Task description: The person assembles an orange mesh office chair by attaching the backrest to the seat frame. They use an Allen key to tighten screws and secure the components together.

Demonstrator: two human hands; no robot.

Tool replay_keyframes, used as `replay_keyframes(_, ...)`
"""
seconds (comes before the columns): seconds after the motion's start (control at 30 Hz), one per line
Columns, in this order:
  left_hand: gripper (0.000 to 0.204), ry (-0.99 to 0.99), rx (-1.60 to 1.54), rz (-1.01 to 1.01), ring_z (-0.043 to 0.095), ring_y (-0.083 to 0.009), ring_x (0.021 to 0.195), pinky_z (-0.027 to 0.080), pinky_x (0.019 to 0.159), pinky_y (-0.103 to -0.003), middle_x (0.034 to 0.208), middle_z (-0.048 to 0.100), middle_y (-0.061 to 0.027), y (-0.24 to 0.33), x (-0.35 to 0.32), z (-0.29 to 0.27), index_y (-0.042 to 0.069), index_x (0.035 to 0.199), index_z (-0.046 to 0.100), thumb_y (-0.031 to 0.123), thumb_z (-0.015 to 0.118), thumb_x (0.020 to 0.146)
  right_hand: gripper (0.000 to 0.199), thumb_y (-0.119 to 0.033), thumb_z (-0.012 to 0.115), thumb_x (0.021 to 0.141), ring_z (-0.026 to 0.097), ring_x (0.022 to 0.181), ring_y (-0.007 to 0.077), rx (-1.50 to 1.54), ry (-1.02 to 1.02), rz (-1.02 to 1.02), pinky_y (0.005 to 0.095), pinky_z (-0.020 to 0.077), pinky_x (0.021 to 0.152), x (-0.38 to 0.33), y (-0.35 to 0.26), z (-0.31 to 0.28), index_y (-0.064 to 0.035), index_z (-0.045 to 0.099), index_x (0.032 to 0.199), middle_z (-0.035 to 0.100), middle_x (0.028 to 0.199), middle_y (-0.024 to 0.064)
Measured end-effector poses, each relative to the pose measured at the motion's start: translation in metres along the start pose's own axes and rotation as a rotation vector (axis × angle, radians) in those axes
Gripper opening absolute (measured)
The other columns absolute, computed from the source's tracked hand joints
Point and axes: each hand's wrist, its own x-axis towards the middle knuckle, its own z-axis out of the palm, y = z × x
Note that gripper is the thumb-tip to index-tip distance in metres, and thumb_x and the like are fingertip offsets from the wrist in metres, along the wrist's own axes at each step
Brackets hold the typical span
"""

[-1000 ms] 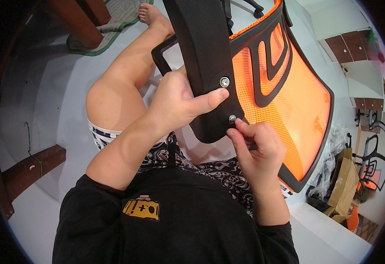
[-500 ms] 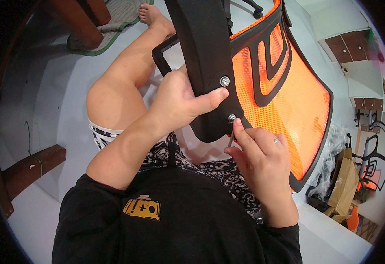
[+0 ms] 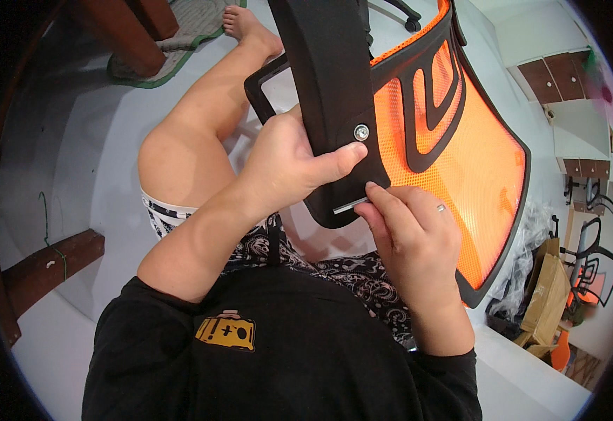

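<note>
1. In front of the person's lap, a black chair bar (image 3: pixel 329 70) lies beside an orange backrest (image 3: pixel 489 182); the left hand (image 3: pixel 282 151) clamps it, probably for steadiness.
2. The right hand (image 3: pixel 415 231) pinches a thin metal rod (image 3: pixel 348 207) by the bar's near end, apparently for fine control.
3. At far right, a cardboard box (image 3: pixel 548 291) sits by clear plastic (image 3: pixel 520 277); its contents cannot be made out.

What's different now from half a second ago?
The thin grey rod in the right hand swung from pointing down to pointing left. That hand now covers the lower bolt. The left hand still holds the black bar beside the upper bolt.
</note>
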Motion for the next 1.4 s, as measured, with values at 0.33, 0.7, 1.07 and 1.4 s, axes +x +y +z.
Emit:
replay_keyframes(0.33,0.042,-0.002,0.05,0.021,0.053,-0.0113,0.091,0.045,0.081,-0.026,0.101,0.058,-0.0092,0.0,0.0,-0.002,-0.007,0.108,0.047,0.009,0.067,0.075,0.018,-0.008,0.069,0.065,0.057,0.068,0.0193,0.071,0.091,-0.031,0.0307,0.0445,0.063,0.0,0.014,0.008,-0.0059,0.062,0.082,0.058,0.078,0.0034)
replay_keyframes(0.7,0.039,-0.006,0.0,0.044,0.053,-0.0104,0.091,0.045,0.08,-0.025,0.1,0.058,-0.0081,0.0,0.0,0.0,-0.007,0.107,0.048,0.008,0.066,0.076,0.015,-0.004,0.071,0.066,0.054,0.054,0.0173,0.393,0.158,0.316,0.0265,0.0435,0.047,-0.005,0.006,0.025,-0.0015,0.057,0.071,0.052,0.066,0.0059)
replay_keyframes(1.07,0.039,0.001,0.036,0.023,0.053,-0.0094,0.088,0.045,0.077,-0.024,0.098,0.059,-0.0079,-0.003,-0.001,-0.001,-0.007,0.107,0.047,0.011,0.066,0.077,0.016,-0.002,0.071,0.066,0.051,0.051,0.0148,0.423,0.265,0.312,0.0247,0.042,0.046,-0.007,0.007,0.036,-0.0009,0.055,0.07,0.048,0.063,0.0062)
replay_keyframes(1.4,0.038,-0.007,0.032,0.045,0.053,-0.0097,0.089,0.045,0.078,-0.025,0.099,0.058,-0.0076,-0.001,0.0,-0.001,-0.006,0.107,0.047,0.01,0.065,0.078,0.03,0.0,0.07,0.063,0.047,0.06,0.0132,0.298,0.234,0.141,0.0236,0.0412,0.051,-0.003,0.011,0.03,-0.0107,0.066,0.092,0.048,0.083,0.0077)
